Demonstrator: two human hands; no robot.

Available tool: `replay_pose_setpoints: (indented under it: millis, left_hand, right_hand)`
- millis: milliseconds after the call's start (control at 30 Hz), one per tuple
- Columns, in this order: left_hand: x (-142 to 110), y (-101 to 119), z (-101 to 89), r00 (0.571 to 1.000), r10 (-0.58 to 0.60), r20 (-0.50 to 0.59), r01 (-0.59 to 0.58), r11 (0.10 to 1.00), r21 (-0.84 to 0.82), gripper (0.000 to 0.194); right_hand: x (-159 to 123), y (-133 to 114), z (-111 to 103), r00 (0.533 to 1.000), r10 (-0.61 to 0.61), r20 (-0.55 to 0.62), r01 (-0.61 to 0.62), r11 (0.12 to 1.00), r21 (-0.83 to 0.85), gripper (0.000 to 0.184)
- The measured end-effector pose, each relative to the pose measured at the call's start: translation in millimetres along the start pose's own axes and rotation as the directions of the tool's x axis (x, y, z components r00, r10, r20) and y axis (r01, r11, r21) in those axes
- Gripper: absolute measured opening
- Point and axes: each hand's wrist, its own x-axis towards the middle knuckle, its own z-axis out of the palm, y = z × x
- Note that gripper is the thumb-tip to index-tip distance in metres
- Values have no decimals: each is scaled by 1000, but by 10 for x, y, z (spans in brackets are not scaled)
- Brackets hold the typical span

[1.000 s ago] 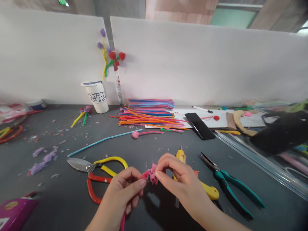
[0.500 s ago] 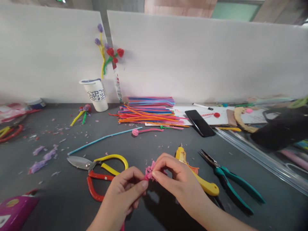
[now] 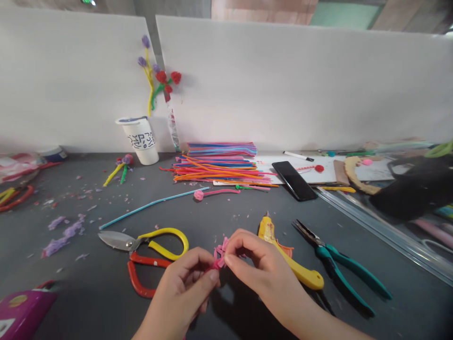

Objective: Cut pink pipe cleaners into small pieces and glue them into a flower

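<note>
Between my two hands is a pink pipe cleaner flower (image 3: 220,252), its frilly top showing above the fingertips. My left hand (image 3: 186,283) pinches it from below between thumb and forefinger. My right hand (image 3: 260,264) has thumb and forefinger closed at the upper right side of its petals. The fingers hide part of the flower. Scissors (image 3: 132,243) with one yellow and one red handle lie left of my left hand. Just behind my right hand rests a yellow glue gun (image 3: 267,229), and to its right are teal-handled pliers (image 3: 331,257).
A pile of coloured pipe cleaners (image 3: 215,165) lies at the back, beside a black phone (image 3: 294,181). A white cup (image 3: 139,141) stands back left. Nearer are a blue pipe cleaner (image 3: 152,205), purple scraps (image 3: 65,236) and a magenta object (image 3: 26,309). Clear rods (image 3: 385,233) lie right.
My left hand has shifted slightly right and down. Both hands are still at the pink flower, and the tools lie where they were.
</note>
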Motion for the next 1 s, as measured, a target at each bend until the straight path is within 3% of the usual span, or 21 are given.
replay_pose_setpoints:
  millis: [167, 467, 667, 1000]
  left_hand:
    - [7, -14, -6, 999, 45, 15, -45, 999, -9, 17]
    - [31, -10, -29, 994, 105, 4, -105, 986, 130, 14]
    - [18, -3, -54, 970, 241, 24, -240, 948, 210, 11]
    - [15, -12, -61, 945, 322, 58, -320, 874, 364, 11]
  right_hand:
    - [-17, -8, 19, 999, -33, -4, 33, 999, -31, 14]
    - [-49, 6, 32, 997, -83, 0, 82, 995, -48, 17]
    - [-56, -11, 23, 997, -80, 2, 80, 996, -45, 14]
    - [-45, 24, 35, 991, -131, -7, 129, 985, -118, 16]
